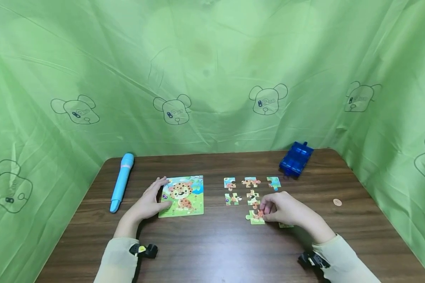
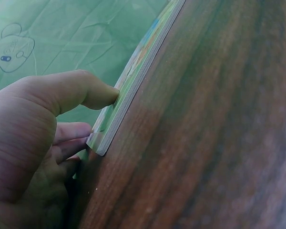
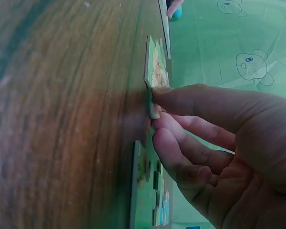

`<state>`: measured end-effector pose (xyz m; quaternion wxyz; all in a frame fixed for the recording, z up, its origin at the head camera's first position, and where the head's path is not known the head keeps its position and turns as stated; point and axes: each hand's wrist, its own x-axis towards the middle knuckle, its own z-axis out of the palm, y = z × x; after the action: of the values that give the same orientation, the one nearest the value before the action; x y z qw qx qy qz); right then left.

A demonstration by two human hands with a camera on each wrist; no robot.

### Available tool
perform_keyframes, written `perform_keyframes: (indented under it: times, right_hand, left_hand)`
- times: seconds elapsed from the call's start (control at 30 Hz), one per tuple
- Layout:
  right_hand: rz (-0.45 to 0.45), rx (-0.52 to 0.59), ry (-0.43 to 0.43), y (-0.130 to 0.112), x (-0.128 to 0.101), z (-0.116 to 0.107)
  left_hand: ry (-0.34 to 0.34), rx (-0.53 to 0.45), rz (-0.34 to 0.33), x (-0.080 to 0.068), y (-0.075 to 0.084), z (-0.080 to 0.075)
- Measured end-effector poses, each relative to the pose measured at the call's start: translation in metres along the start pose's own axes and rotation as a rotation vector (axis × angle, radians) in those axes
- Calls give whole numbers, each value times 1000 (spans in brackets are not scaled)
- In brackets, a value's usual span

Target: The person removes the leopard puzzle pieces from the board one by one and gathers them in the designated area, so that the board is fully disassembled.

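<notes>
Left hand (image 1: 149, 202) lies flat-fingered, steadying the puzzle board (image 1: 182, 195); right hand (image 1: 282, 208) pinches a puzzle piece (image 1: 256, 217), best lifted level off the tabletop (image 1: 212, 243).

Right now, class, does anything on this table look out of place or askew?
Little stands out. The loose puzzle pieces lie in tidy rows, with one piece under the right hand slightly out of line. A lone coin sits apart near the right edge. The left hand steadies the puzzle board.
</notes>
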<state>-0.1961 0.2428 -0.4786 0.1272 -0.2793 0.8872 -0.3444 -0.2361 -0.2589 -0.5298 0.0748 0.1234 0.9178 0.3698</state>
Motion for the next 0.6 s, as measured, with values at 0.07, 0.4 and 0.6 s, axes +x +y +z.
perform_keyframes:
  times: [0.07,0.4,0.6]
  right_hand:
    - [1,-1,-7,0,0,0]
    - [-2,-5,-11,8,0,-2]
    - [4,-12,-11,11,-1,-1]
  left_hand:
    - [1,2,1,0,0,0]
    - [-2,0,3,1,0,-1]
    - [1,5,0,1,0,0]
